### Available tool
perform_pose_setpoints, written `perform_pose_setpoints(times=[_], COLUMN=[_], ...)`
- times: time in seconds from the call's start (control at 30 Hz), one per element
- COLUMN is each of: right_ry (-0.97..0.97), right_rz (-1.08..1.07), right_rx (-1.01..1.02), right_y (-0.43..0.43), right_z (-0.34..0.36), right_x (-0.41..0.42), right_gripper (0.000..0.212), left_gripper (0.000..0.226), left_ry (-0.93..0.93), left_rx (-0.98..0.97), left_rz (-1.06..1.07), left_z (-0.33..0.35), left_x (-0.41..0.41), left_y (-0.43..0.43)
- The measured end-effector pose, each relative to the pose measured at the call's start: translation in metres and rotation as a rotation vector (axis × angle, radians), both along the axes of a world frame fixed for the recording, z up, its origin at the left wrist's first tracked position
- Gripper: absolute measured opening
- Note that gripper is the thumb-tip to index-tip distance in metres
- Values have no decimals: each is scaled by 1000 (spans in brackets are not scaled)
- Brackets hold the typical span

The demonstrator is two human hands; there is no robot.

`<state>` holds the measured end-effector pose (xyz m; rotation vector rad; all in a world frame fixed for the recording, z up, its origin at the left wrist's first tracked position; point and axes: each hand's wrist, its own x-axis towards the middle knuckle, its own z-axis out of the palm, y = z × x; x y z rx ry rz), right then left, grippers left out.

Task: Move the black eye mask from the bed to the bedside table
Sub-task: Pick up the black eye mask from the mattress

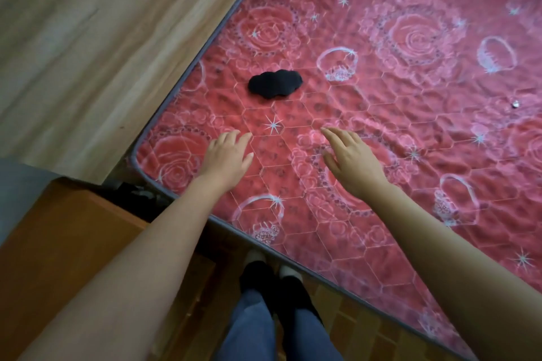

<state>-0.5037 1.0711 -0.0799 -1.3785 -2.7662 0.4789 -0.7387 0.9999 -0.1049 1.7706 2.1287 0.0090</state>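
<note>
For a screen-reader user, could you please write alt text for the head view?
A black eye mask lies on a red rose-patterned bed, beyond the open, empty left hand and right hand. A wooden bedside table stands lower left.

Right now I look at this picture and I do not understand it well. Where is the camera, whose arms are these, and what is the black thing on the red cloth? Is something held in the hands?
There is no machine here. A person wears one wide-angle camera on the head, and it looks forward and down, so you see that person's own arms, legs and feet from above.

The left hand and the right hand both reach out over the bed, which has a red flower-patterned cover. Both hands are open and hold nothing.

The black thing is the black eye mask. It lies on the bed beyond the fingertips, not yet touched.

The brown wooden surface at lower left is the bedside table, where the mask should go. A small shiny object lies far to the right on the bed; I cannot tell what it is.
</note>
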Motion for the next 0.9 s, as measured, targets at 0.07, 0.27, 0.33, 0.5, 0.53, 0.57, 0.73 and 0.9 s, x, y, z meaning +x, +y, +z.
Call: perform_pose_setpoints(times=[0.07,0.27,0.33,0.5,0.53,0.57,0.73,0.9], right_ry=[-22,-75,-89,-91,-96,-102,-107,63], right_rz=[4,29,16,47,48,47,18,-216], right_rx=[-40,-92,-112,-153,-159,-162,-156,-243], right_y=[19,80,96,119,122,126,145,171], right_z=[-35,-149,-185,-252,-260,-267,-288,-295], right_x=[-11,-43,-53,-71,-73,-74,-83,-104], right_gripper=[45,45,45,48,49,49,50,45], left_gripper=[48,51,57,87,91,95,110,112], left_ry=[-1,61,72,72,66,63,48,49], left_rx=[-62,-175,-213,-334,-349,-363,-453,-545], left_rz=[-6,-46,-58,34,53,66,118,153], left_z=[-34,-144,-180,-246,-254,-260,-276,-279], left_x=[-10,-40,-46,-49,-49,-50,-55,-49], left_y=[24,88,107,143,148,152,167,180])
